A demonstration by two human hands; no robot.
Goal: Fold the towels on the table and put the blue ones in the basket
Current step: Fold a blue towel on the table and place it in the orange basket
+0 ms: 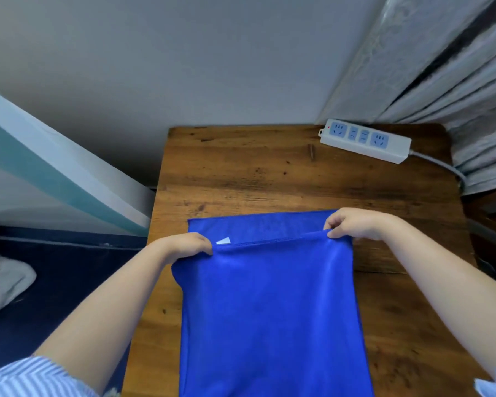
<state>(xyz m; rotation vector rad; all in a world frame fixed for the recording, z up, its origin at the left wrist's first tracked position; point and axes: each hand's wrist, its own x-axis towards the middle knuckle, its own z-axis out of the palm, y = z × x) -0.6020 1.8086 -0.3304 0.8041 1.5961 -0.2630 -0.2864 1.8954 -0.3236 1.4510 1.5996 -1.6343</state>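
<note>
blue towel lies lengthwise on the wooden table, its near end running off the bottom of view. the left hand and right hand each pinch a corner of the raised edge, fingers closed on the cloth, held level and apart so the edge stays taut and lands square on the far layer. no basket is in view. a power strip sits far right, clear of the fold.
</note>
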